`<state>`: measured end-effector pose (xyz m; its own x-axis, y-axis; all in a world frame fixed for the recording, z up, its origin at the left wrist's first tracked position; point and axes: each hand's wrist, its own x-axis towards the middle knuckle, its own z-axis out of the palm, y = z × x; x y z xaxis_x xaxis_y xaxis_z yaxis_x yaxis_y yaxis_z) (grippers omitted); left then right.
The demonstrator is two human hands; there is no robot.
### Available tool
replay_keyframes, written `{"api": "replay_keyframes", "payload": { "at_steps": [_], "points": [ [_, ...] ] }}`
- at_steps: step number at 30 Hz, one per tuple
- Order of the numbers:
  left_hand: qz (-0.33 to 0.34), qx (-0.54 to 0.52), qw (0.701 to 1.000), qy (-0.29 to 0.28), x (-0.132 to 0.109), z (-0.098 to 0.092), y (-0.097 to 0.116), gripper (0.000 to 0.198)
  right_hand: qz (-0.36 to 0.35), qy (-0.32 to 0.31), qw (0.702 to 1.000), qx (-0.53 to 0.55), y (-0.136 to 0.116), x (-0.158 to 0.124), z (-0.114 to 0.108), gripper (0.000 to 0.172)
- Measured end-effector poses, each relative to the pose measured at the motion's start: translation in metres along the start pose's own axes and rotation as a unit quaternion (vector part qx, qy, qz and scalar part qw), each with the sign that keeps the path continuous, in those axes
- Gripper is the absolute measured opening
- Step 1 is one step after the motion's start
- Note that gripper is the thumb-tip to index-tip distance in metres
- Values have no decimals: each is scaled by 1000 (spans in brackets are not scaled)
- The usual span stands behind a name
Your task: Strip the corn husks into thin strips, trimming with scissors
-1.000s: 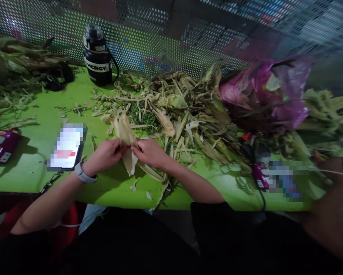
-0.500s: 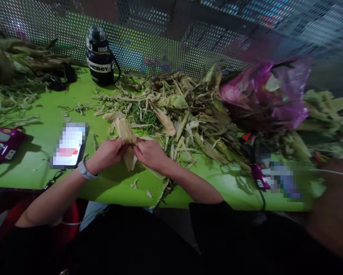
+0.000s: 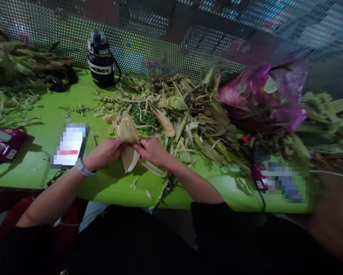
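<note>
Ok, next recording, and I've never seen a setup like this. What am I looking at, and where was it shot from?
There is no machine here: these are a person's own bare hands, seen by a camera worn on the head, looking forward and down. The left hand, with a pale watch on its wrist, and the right hand grip a pale husk between them. On the green table lie a heap of dry husks, a phone with a pixelated screen, a black bottle and a pink plastic bag. The blurred arm at far right is another person's.
</note>
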<state>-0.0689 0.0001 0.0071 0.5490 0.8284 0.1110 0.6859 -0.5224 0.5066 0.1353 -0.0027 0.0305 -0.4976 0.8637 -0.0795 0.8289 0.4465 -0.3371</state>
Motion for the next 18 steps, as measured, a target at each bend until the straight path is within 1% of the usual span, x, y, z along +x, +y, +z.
{"api": "replay_keyframes", "payload": {
  "at_steps": [4,7,11,13,15,17,18],
  "points": [
    [-1,19,1000,-18,0,-2,3,21,-13,8,1000,16,1,-1,0,32],
    [1,57,998,-26,-2,-2,6,23,-5,9,1000,1,-2,-3,0,31],
    [45,137,989,-37,-4,6,7,21,17,6,999,-51,-15,-6,4,31],
    [71,142,987,-17,-4,10,9,20,30,-5,997,-64,-20,-8,7,30],
    [99,97,990,27,-5,10,14,17,40,6,997,-62,-19,-6,10,29],
    [133,-7,989,59,-10,5,20,17,52,50,996,-43,-9,-1,11,28],
    [151,-82,983,56,-14,1,22,20,49,73,996,-24,0,3,11,29]
  ]
}}
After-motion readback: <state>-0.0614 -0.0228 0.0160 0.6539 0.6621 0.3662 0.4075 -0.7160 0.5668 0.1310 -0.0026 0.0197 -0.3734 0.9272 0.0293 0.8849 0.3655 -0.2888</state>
